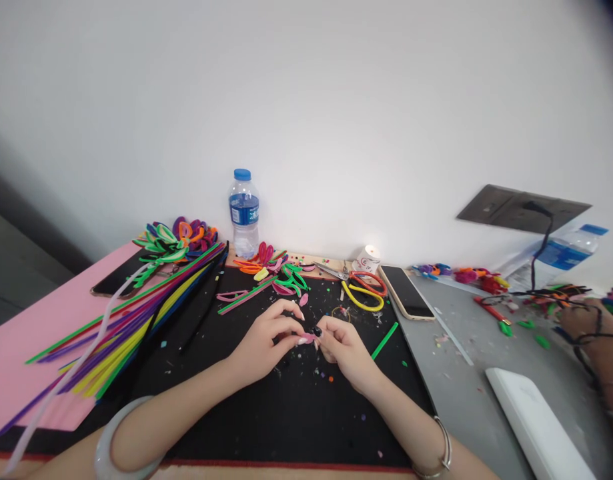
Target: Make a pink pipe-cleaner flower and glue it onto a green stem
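Observation:
Above the black mat (pixel 226 413), my left hand (pixel 271 337) pinches a short pink pipe cleaner piece (pixel 309 338) between thumb and finger. My right hand (pixel 347 350) is closed on the other end of it, fingers curled in. A small black item (pixel 316 331) shows at the right fingertips; its kind I cannot make out. Just beyond the hands lie looped green pipe cleaners (pixel 293 277), pink loops (pixel 231 295) and a small pink bent piece (pixel 303 299). Scissors (pixel 362 303) with red and yellow handles rest behind my right hand, and a green pipe cleaner piece (pixel 385 341) lies beside it.
Long coloured pipe cleaners (pixel 131 327) spread over a pink sheet (pixel 16 393) at left. A water bottle (pixel 244 220) stands against the wall. A phone (pixel 406 293), a paper-wrapped roll (pixel 367 259) and a white bar (pixel 536 420) lie rightward. Another person's hand (pixel 583 323) is far right.

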A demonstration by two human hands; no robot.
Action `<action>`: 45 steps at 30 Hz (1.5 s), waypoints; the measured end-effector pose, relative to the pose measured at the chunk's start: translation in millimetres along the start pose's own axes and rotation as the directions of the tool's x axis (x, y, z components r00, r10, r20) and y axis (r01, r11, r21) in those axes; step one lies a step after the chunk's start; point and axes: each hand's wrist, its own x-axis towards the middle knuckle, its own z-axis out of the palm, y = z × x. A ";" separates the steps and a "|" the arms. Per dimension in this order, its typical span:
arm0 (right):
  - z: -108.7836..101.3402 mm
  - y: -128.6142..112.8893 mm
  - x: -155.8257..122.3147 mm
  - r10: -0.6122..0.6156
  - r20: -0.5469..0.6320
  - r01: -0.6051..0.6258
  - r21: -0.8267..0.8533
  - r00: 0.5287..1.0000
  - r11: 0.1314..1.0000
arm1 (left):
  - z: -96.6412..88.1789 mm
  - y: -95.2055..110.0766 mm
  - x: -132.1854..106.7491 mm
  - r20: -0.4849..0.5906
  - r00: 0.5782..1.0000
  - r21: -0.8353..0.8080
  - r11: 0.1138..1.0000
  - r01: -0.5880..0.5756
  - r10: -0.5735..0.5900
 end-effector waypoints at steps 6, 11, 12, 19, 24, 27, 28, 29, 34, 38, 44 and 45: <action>-0.4 2.1 -0.1 -0.004 -0.006 0.004 -0.023 1.000 1.000 | 0.1 -0.2 -0.4 -0.002 1.000 0.008 1.000 -0.013 0.013; 0.9 1.1 -0.2 -0.004 -0.013 0.004 -0.035 1.000 0.999 | 1.3 -2.6 -1.2 -0.005 1.000 -0.010 1.000 -0.022 0.022; 1.2 0.8 -0.3 -0.005 -0.013 0.004 -0.030 1.000 1.000 | 1.3 -2.8 -1.2 -0.004 1.000 -0.012 1.000 -0.021 0.021; 1.9 1.1 0.0 -0.007 -0.008 0.006 -0.025 1.000 1.000 | -0.2 -1.7 -0.8 0.008 1.000 -0.008 1.000 -0.009 0.009; 1.5 1.9 0.1 -0.009 -0.014 0.008 -0.048 1.000 0.999 | -0.3 -2.1 -1.3 0.008 1.000 -0.009 1.000 -0.007 0.007; 1.0 1.8 -0.2 -0.008 -0.018 0.007 -0.063 1.000 0.998 | -0.3 -2.0 -1.0 0.007 1.000 -0.008 1.000 -0.005 0.005; 0.9 1.8 -0.4 -0.009 -0.017 0.008 -0.064 1.000 0.998 | -0.3 -2.0 -0.8 0.012 1.000 -0.008 1.000 -0.006 0.006; 0.7 2.0 -0.5 -0.012 -0.016 0.011 -0.064 1.000 0.998 | -0.2 -1.9 -0.7 0.014 1.000 -0.006 1.000 -0.008 0.009; 0.1 2.5 -1.0 -0.021 -0.011 0.020 -0.086 1.000 0.996 | 0.4 -3.0 -0.4 -0.003 1.000 0.008 1.000 -0.023 0.023; 1.0 0.9 -1.6 -0.018 -0.017 0.016 -0.096 1.000 0.995 | 1.1 -4.9 -0.9 -0.007 1.000 0.014 0.999 -0.031 0.031; -0.1 2.4 -1.1 -0.027 -0.009 0.026 -0.088 1.000 0.996 | 0.9 -5.4 -1.1 0.002 1.000 0.017 1.000 -0.024 0.024; -0.6 3.0 -1.0 -0.023 -0.010 0.022 -0.094 1.000 0.995 | 0.8 -5.1 -1.1 0.001 1.000 0.018 1.000 -0.024 0.024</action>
